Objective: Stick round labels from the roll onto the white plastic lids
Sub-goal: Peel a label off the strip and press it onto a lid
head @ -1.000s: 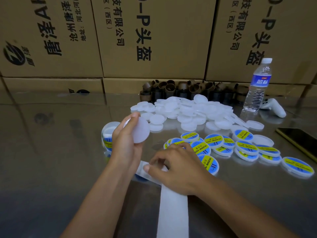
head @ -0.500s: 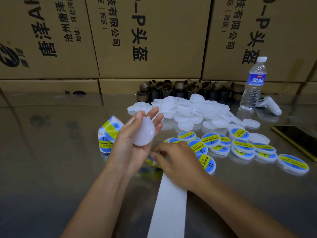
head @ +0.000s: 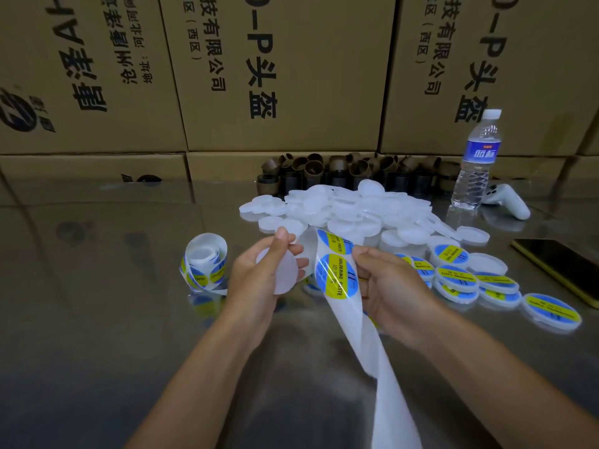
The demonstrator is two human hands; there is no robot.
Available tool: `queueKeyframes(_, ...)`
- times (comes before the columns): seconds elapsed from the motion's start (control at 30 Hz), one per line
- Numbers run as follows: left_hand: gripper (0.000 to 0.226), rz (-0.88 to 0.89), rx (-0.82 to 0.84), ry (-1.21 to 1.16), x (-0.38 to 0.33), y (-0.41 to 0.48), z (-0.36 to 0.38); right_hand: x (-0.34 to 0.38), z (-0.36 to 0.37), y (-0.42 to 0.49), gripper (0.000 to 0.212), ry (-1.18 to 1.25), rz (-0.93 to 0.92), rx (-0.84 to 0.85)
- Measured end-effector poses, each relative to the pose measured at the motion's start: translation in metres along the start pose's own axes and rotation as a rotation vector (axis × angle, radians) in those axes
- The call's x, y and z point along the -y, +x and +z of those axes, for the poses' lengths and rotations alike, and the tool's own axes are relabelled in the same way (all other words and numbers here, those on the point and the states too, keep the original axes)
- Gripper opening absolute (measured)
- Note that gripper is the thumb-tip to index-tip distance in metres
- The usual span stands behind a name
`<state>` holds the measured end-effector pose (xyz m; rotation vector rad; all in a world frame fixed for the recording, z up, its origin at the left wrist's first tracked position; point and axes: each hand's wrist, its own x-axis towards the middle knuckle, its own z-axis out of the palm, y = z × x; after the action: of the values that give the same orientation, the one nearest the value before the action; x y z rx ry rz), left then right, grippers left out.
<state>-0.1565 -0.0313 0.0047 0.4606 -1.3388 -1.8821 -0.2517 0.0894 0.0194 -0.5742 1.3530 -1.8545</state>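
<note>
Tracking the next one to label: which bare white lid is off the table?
The lid held in the left hand, beside the label strip; the other bare lids lie heaped on the table.

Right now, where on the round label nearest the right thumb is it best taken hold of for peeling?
Probably by its right rim, pinched from the right with thumb and forefinger. The label lies flat on the strip, so only a lifted edge gives purchase, and the right hand sits at that side; the left hand holds a lid.
</note>
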Motion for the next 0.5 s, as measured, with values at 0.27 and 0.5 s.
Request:
queueKeyframes(0.27, 0.021, -0.007, 0.162, 0.191, 0.003, -0.008, 0.003, -0.01, 0.006, -0.008, 0.034, -0.179, -0.087, 0.062)
queueKeyframes(0.5, 0.016, 0.028, 0.065, 0.069, 0.001, -0.009, 0.004, -0.023, 0.016, -0.042, 0.019, -0.522, -0.201, 0.379)
